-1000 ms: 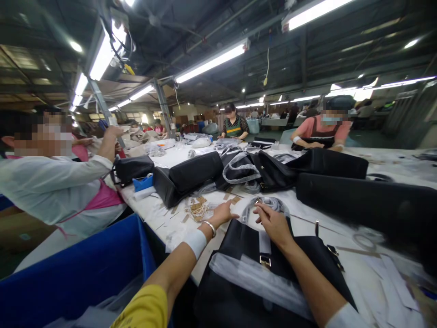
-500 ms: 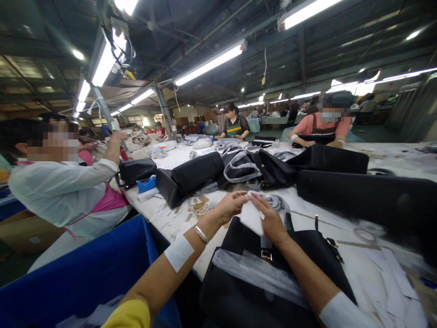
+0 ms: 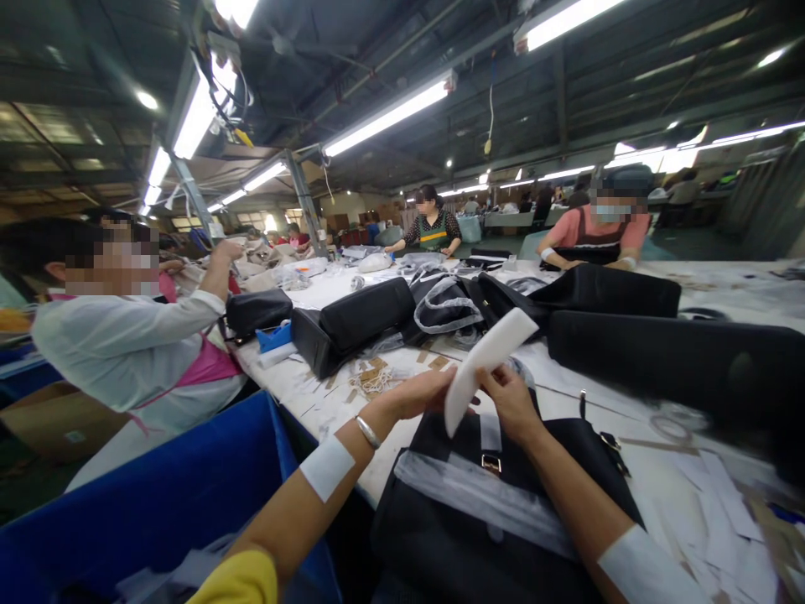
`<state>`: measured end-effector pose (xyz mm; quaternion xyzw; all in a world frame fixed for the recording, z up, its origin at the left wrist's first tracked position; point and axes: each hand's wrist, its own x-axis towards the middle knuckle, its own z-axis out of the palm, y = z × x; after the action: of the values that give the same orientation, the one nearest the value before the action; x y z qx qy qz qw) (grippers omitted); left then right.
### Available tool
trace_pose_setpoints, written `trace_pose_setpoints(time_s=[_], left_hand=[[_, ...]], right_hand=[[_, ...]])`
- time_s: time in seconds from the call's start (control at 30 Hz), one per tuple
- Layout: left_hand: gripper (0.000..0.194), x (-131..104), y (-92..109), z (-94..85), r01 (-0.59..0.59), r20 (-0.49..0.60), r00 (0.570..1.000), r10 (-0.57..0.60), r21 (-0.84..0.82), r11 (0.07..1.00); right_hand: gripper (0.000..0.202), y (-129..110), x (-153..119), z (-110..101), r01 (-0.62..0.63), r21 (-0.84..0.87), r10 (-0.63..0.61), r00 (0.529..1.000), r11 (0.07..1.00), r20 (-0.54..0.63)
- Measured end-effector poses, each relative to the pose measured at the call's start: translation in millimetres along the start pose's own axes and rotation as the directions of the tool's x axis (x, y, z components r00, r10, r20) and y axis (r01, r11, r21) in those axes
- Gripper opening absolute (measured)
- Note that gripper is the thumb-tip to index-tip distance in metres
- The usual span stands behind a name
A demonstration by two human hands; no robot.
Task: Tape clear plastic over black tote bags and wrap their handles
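Pinching a curved white strip (image 3: 489,365) between thumb and fingers, the right hand (image 3: 512,404) in the head view holds it raised over a black bag (image 3: 453,541). The left hand (image 3: 431,393) is at the strip's lower left edge, its fingertips partly hidden behind it, so whether they grip cannot be told. Below, the bag lies on the white tabletop (image 3: 399,445), with cloudy plastic wrap (image 3: 478,499) across it, near a buckle (image 3: 491,463). Beyond the left wrist lies tangled string (image 3: 374,382); a blue bin (image 3: 157,482) stands beside the tabletop.
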<state>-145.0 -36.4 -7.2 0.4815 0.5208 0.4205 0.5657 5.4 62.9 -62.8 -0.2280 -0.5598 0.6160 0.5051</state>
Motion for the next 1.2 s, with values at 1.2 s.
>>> trace_pose_setpoints(time_s=[1.2], left_hand=[[0.024,-38,-54,-68.4,0.203,0.123,0.963,-0.241,0.259,0.944]], right_hand=[[0.027,5,-18,-1,0.306,-0.694,-0.037,0.927,0.652,0.374]])
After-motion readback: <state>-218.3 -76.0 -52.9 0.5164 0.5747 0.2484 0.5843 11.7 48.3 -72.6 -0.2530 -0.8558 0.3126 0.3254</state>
